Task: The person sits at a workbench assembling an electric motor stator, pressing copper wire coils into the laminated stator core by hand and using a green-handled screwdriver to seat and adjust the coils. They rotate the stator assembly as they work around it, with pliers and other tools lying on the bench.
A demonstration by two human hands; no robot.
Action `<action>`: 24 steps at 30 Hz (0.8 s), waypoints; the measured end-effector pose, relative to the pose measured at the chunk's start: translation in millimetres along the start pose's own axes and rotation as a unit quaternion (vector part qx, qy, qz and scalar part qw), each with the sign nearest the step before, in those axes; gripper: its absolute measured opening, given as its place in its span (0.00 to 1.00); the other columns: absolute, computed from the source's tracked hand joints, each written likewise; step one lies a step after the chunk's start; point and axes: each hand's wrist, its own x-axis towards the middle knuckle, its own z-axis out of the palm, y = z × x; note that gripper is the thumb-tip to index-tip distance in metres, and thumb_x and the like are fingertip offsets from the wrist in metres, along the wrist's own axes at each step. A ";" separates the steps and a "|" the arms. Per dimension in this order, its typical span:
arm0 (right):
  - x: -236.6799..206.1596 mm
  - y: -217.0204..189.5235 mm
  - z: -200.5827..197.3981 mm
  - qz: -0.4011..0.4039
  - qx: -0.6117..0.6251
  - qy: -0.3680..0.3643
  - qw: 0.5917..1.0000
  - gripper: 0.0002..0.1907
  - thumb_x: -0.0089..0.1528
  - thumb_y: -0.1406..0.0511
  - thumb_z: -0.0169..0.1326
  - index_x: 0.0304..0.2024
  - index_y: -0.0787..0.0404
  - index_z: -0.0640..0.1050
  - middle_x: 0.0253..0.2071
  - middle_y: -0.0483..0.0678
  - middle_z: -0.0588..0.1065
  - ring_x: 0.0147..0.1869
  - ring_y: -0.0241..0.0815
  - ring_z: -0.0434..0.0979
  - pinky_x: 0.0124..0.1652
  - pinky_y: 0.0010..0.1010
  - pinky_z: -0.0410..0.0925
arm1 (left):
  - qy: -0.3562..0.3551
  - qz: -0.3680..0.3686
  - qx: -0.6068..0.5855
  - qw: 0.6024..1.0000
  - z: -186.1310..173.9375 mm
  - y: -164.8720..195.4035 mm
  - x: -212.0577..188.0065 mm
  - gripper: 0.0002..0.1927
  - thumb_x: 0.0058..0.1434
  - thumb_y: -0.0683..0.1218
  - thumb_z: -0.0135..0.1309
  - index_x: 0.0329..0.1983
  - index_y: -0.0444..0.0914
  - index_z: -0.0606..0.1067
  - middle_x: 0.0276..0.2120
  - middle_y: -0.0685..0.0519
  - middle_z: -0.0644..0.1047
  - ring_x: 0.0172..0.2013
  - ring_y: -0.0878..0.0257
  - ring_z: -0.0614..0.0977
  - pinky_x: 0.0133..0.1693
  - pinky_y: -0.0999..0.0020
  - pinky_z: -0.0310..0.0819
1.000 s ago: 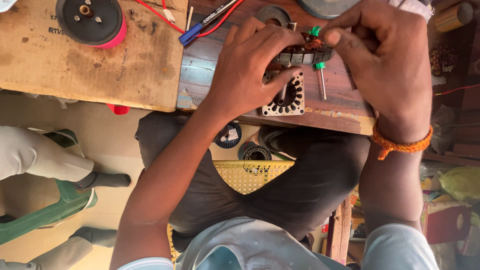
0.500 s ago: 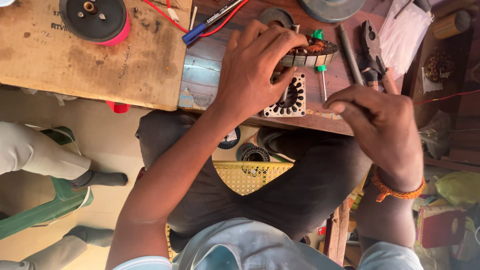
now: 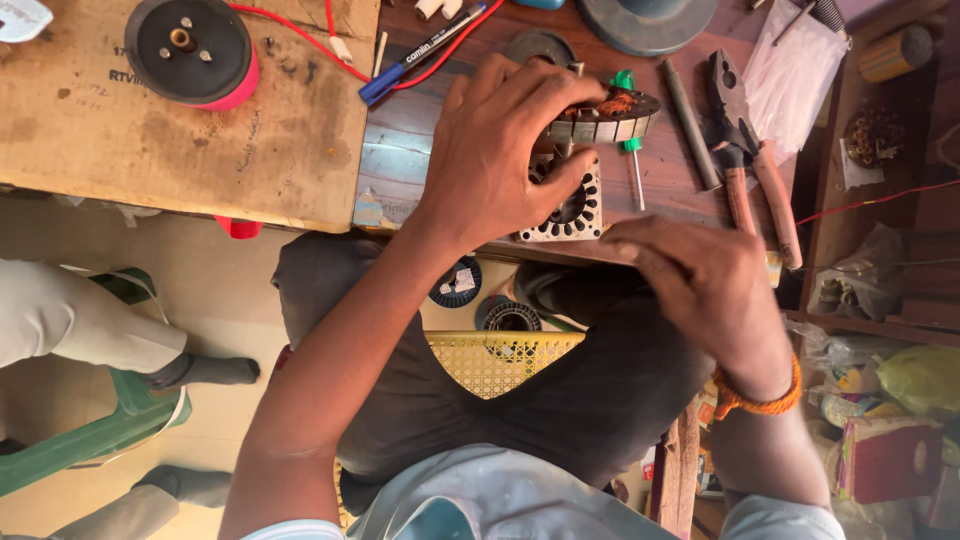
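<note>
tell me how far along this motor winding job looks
Done: some copper wire already sits in the round laminated metal stator. In hand: the left hand grips that stator; the right hand hovers off it, holding nothing I can see. Left: a second, bare stator core lies unwound on the wooden workbench.

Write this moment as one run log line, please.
left hand: grips motor stator | right hand: apart, holds nothing visible | pliers: on bench

The left hand reached forward on a bare, extended forearm with fingers curled down in a grip, while the right hand hovered nearer the body, fingers bunched loosely, an orange thread band around its wrist.
</note>
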 end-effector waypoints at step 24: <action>128.0 38.0 -1.6 0.013 0.091 0.103 0.990 0.05 0.66 0.72 0.64 0.37 0.65 0.79 0.22 0.36 0.62 0.25 0.25 0.53 0.28 0.25 0.48 | 0.021 0.051 0.010 0.998 -3.6 -5.8 -0.3 0.23 0.63 0.50 0.68 0.56 0.44 0.72 0.49 0.58 0.80 0.52 0.57 0.77 0.50 0.56 0.67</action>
